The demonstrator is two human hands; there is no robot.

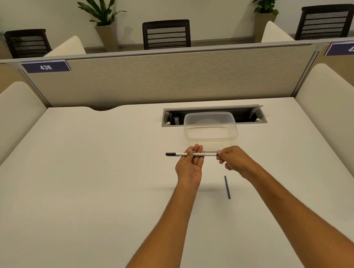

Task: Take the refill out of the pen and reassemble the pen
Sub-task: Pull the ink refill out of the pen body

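A white pen [207, 153] with a black cap on its left end is held level above the desk. My left hand [189, 165] grips the barrel near its middle, palm up. My right hand [231, 158] pinches the pen's right end, and that tip is hidden by the fingers. A thin dark refill [227, 187] lies loose on the white desk [89, 188], just below and between my hands, pointing toward me.
A clear plastic container [210, 130] stands just behind the pen. Behind it is an open cable slot [249, 114] in the desk. A beige partition [165, 78] closes the back, with cream dividers [5, 122] at both sides.
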